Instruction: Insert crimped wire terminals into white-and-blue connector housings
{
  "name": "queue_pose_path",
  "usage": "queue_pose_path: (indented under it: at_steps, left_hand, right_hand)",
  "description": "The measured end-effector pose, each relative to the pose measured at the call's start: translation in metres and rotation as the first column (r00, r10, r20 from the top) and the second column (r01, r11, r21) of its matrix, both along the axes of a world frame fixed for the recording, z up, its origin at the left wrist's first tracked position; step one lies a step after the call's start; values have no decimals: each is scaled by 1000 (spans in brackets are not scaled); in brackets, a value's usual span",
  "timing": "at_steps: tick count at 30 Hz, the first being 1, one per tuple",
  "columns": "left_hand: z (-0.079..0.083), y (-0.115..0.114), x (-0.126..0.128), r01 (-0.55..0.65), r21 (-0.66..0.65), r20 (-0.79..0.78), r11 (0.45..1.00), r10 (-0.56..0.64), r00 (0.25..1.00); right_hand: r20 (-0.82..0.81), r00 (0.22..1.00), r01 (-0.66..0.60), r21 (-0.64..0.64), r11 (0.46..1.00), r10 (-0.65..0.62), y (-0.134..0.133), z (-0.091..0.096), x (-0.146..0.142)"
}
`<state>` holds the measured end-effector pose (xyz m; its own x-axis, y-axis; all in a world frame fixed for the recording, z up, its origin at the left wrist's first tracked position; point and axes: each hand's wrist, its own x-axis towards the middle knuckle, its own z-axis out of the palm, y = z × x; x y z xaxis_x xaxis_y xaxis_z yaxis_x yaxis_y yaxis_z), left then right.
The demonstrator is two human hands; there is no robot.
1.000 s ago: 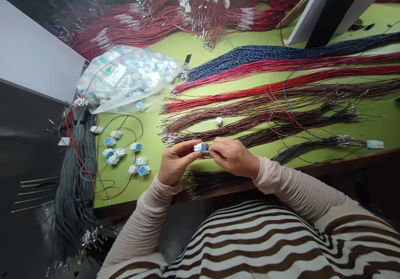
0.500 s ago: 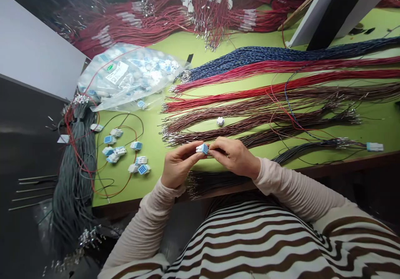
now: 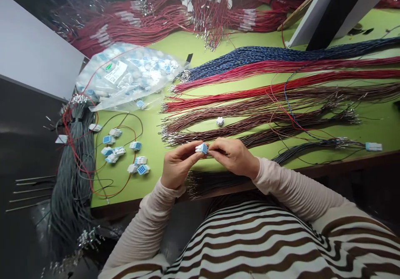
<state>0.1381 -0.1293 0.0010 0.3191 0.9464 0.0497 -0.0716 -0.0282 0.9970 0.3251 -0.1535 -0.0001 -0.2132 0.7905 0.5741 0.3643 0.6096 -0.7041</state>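
Between the thumb and fingers of my left hand (image 3: 177, 164) is a small white connector housing (image 3: 201, 148), its blue face with a grid of holes turned to the right. My right hand (image 3: 233, 156) is closed in a pinch, fingertips right at that blue face. Whatever lies in that pinch is too small and covered to make out. Beyond my hands, a loose white connector (image 3: 220, 121) rests among the brown wires (image 3: 200, 114). Just below my hands lies a bundle of dark wires (image 3: 215, 180) with metal terminals at its left end.
Several blue-and-white connectors (image 3: 114, 154) are scattered at the left, near a clear bag (image 3: 125, 72) of more. Grey wires (image 3: 73, 187) hang over the left edge. Red (image 3: 237, 93) and blue (image 3: 250, 58) bundles stretch rightward. A wired connector (image 3: 373, 147) sits at the right.
Both hands keep nearly the same pose at the connector. The whole view has shifted very slightly; nothing else has visibly moved.
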Motion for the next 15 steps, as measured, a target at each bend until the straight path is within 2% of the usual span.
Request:
queue_pose_path:
  at_steps: [6, 10, 13, 15]
  left_hand:
    - [0, -1, 0, -29, 37, -72, 999, 31, 997]
    - [2, -6, -9, -37, 42, -114, 998, 42, 993]
    - [3, -10, -20, -1, 26, -189, 1000, 6, 982]
    - [3, -12, -27, 78, -7, -259, 997, -78, 963]
  right_hand:
    - [41, 999, 33, 47, 998, -34, -2, -6, -8]
    - [104, 994, -47, 52, 998, 41, -7, -7, 6]
    - [289, 957, -48, 62, 997, 28, -11, -1, 35]
    - [478, 877, 16, 91, 996, -58, -12, 1, 55]
